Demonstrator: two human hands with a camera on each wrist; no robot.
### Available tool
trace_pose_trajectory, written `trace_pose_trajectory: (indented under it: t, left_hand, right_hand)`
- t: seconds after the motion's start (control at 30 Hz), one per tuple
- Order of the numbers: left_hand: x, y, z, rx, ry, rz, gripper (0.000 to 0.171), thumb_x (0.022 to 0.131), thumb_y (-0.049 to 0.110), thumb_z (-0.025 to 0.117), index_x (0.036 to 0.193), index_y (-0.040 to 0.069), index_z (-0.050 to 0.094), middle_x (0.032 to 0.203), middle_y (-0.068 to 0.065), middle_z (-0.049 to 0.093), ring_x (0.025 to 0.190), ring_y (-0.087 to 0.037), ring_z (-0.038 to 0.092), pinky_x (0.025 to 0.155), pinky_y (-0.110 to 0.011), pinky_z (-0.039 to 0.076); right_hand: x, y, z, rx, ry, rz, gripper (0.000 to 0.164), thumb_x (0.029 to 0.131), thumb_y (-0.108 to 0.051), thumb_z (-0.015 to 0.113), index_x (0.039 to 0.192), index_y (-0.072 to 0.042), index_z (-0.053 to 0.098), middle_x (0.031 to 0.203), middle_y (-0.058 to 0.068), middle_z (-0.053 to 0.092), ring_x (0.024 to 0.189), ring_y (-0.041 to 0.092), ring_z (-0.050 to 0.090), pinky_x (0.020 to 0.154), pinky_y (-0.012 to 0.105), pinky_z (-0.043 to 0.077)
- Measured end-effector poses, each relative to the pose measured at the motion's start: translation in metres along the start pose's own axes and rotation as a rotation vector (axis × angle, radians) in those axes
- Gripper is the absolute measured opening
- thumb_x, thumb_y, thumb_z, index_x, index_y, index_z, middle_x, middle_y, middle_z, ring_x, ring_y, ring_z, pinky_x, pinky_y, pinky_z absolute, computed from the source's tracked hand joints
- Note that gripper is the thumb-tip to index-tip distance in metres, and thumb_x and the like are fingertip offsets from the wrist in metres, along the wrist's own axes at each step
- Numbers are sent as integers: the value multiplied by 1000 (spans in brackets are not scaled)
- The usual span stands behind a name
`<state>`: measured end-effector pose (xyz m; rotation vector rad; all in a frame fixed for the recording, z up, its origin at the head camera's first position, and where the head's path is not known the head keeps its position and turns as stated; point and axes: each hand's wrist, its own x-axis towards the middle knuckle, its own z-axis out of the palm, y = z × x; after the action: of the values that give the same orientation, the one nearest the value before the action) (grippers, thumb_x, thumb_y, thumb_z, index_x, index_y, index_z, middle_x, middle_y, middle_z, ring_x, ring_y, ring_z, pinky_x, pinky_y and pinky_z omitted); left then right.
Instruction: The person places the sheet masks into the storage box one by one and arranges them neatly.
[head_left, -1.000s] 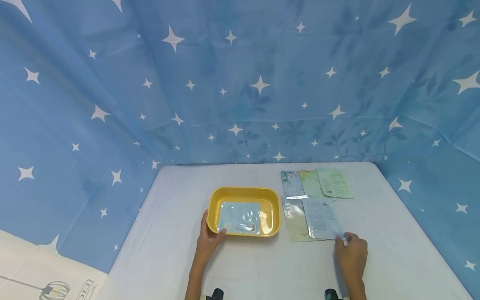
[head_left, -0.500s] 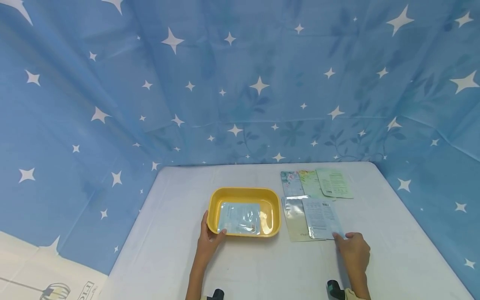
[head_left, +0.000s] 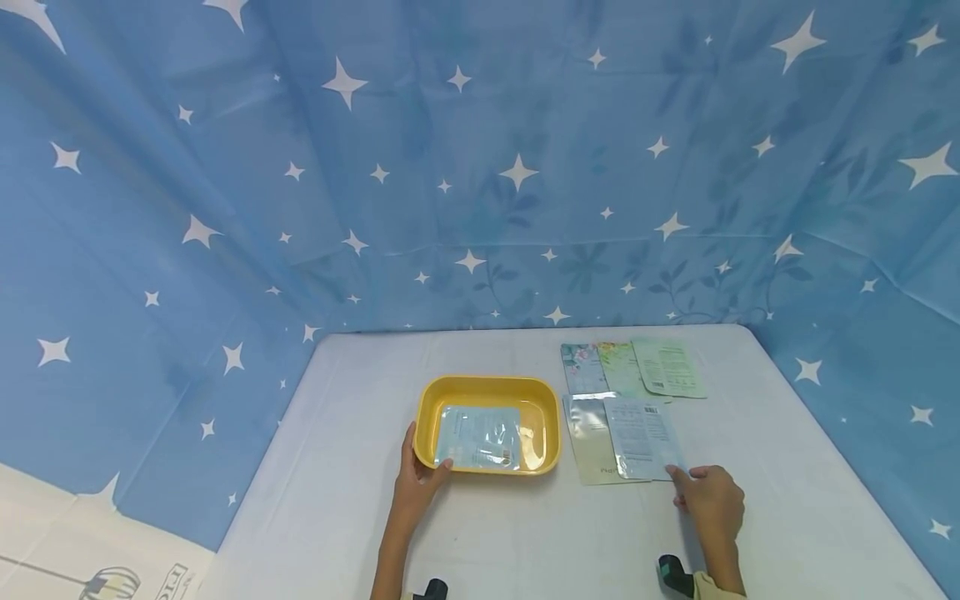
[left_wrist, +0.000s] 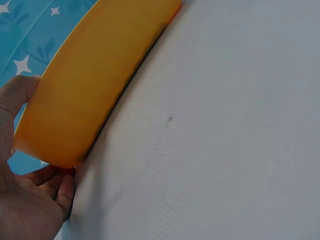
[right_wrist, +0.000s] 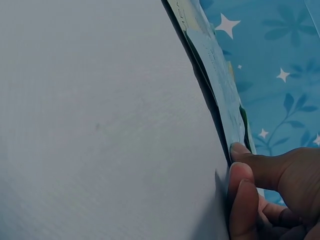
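In the head view, my left hand (head_left: 414, 493) grips the near left corner of a yellow plastic tray (head_left: 537, 427). The left wrist view has its thumb at the rim and the other fingers by the tray's base. Inside the tray lies a light blue, shiny sheet mask packet (head_left: 477, 435). To the right, my right hand (head_left: 714, 502) pinches the near right corner of a pale blue sheet mask packet (head_left: 643, 439). Its thumb presses on top, with curled fingers at the edge, in the right wrist view. That packet overlaps a silver-and-beige packet (head_left: 592, 454).
Behind these, a blue floral packet (head_left: 583, 367), a yellow-green packet (head_left: 619, 367) and a light green packet (head_left: 671, 368) lie partly overlapped. Everything stands on a white-covered table (head_left: 360, 400). A blue star-patterned curtain (head_left: 420, 208) hangs behind and at both sides.
My right hand has shifted slightly right, its thumb moving a little left onto the pale blue packet's corner. The left hand and tray stay in place.
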<state>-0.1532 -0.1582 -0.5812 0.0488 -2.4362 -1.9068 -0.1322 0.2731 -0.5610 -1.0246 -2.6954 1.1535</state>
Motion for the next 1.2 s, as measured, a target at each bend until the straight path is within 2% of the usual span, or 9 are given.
trace_pose_trajectory:
  t: [0.37, 0.57, 0.77, 1.07, 1.2]
  left_hand:
    - [-1, 0, 1, -14, 3, -3, 93, 90, 28, 72, 158, 28, 8, 159, -11, 29, 140, -35, 40, 112, -52, 35]
    - [-1, 0, 1, -7, 3, -12, 93, 89, 30, 72, 157, 29, 9, 159, -9, 30, 139, -32, 42, 111, -50, 37]
    - [-1, 3, 1, -40, 0, 2, 94, 89, 27, 72, 158, 28, 8, 159, -11, 29, 140, -34, 41, 111, -51, 36]
    - [-1, 2, 1, -9, 1, -6, 94, 89, 32, 73, 157, 30, 9, 158, -10, 31, 139, -32, 42, 111, -49, 37]
    - [-2, 2, 1, 2, 9, 3, 94, 89, 32, 72, 158, 29, 9, 157, -11, 33, 137, -32, 44, 110, -48, 37]
  right_hand:
    - [2, 4, 0, 6, 10, 17, 39, 91, -25, 65, 106, 11, 58, 53, 1, 61, 46, 13, 57, 59, 34, 35]
    - [1, 3, 0, -3, 19, 31, 39, 91, -26, 64, 106, 10, 60, 51, 0, 59, 51, 17, 57, 59, 35, 35]
    - [1, 2, 0, -11, 31, 29, 37, 93, -27, 61, 99, 9, 63, 51, 2, 60, 57, 22, 55, 57, 36, 34]
    - [4, 12, -1, -25, -3, -66, 35, 97, -29, 52, 95, 6, 58, 52, 0, 59, 56, 20, 55, 59, 33, 32]
    - [4, 17, -1, 9, 10, -97, 37, 98, -30, 49, 98, 6, 58, 54, -1, 63, 53, 16, 57, 59, 31, 33]
